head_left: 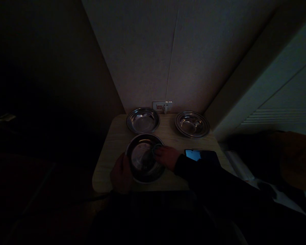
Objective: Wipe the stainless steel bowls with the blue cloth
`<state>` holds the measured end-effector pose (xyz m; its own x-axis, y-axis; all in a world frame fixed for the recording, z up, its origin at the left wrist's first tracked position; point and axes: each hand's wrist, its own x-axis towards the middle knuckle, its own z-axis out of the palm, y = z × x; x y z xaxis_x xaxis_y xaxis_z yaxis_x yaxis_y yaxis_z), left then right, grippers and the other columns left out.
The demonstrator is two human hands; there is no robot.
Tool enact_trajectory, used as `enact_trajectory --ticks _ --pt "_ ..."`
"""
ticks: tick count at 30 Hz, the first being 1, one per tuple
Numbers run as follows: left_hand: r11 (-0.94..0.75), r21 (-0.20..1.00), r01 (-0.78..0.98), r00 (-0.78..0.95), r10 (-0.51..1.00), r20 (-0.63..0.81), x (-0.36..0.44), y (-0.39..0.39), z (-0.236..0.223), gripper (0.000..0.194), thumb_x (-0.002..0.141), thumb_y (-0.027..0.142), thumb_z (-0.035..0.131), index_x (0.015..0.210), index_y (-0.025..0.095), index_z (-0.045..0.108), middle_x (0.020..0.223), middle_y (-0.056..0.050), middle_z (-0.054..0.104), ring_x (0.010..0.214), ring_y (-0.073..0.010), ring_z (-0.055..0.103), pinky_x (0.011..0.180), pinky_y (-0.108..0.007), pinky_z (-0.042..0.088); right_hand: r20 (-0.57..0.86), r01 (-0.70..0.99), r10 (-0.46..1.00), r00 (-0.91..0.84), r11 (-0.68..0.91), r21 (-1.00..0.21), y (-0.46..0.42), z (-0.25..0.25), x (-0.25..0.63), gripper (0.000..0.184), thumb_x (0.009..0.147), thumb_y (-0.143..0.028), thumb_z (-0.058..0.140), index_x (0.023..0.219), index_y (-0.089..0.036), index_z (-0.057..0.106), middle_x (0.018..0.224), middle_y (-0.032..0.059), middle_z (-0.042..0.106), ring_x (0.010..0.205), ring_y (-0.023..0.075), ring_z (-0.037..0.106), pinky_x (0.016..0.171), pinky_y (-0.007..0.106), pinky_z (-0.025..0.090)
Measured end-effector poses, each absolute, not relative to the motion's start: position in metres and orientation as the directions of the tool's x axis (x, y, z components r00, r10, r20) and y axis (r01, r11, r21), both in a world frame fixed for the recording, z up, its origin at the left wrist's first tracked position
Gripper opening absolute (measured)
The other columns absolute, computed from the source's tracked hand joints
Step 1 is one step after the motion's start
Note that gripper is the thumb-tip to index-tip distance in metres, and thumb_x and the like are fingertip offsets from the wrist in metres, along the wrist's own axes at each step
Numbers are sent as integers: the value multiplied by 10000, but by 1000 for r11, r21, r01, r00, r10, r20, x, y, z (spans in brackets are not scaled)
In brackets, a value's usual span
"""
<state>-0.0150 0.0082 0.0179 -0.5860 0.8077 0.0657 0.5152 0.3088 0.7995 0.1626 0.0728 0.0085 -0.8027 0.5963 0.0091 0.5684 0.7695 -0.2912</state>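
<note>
In the dim head view, a round stainless steel bowl (142,158) is at the front of a small wooden table. My left hand (121,173) is closed on the bowl's left rim. My right hand (167,156) reaches over the right rim, its fingers pressing a greenish cloth-like piece (156,148) against the inner wall. Darkness hides what exactly that piece is. Behind this bowl stands a stack of steel bowls (143,120) on the left. A second stack of shallower steel dishes (192,124) is on the right.
A phone (201,156) with a lit screen lies on the table (109,146) beside my right forearm. A wall socket (162,106) with a plug in it is just behind the table. A wall rises at the back, and a slatted panel (277,114) stands at the right.
</note>
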Motion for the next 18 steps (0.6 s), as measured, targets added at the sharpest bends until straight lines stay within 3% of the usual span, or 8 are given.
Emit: enact_trajectory --ticks 4,7,9,12,15,18 --pt "304 809 503 -587 807 61 -11 8 16 332 831 332 399 1020 187 630 1000 -66 674 917 -180 608 749 -255 464 27 649 686 -727 701 -296 87 11 157 222 863 -120 394 991 -141 574 1207 156 499 1163 244 392 943 441 345" --pt "337 811 479 -633 772 53 -9 8 14 334 831 330 398 1010 176 634 993 -79 675 908 -192 608 756 -279 465 -11 714 756 -655 614 -335 66 4 141 232 830 -105 417 1004 -112 571 1129 192 536 1083 262 465 880 452 401" --pt "353 809 470 -645 763 42 -8 9 14 352 836 345 382 1003 168 637 973 -85 679 891 -193 609 748 -282 466 -27 716 762 -647 595 -365 47 2 132 276 783 -106 465 1041 -118 561 1081 166 569 1012 240 521 839 401 442" --pt "338 808 483 -627 777 50 -8 10 13 371 838 370 368 993 170 639 959 -81 679 875 -189 609 730 -275 463 -58 575 703 -709 528 -625 30 8 126 366 695 -97 516 1048 -176 573 1017 57 624 933 175 573 812 286 461" --pt "342 803 488 -635 771 57 -13 10 11 365 831 369 371 982 172 640 941 -82 680 853 -188 612 707 -274 464 -65 303 715 -696 210 -930 31 18 133 367 681 -91 479 1019 -182 592 971 19 648 893 159 595 786 274 470" --pt "385 802 457 -681 731 37 -19 7 8 359 813 380 397 980 171 636 927 -93 680 833 -198 617 671 -281 467 -64 98 880 -470 -20 -995 40 22 153 322 739 -159 438 1025 -186 584 952 16 657 876 162 603 785 302 476"
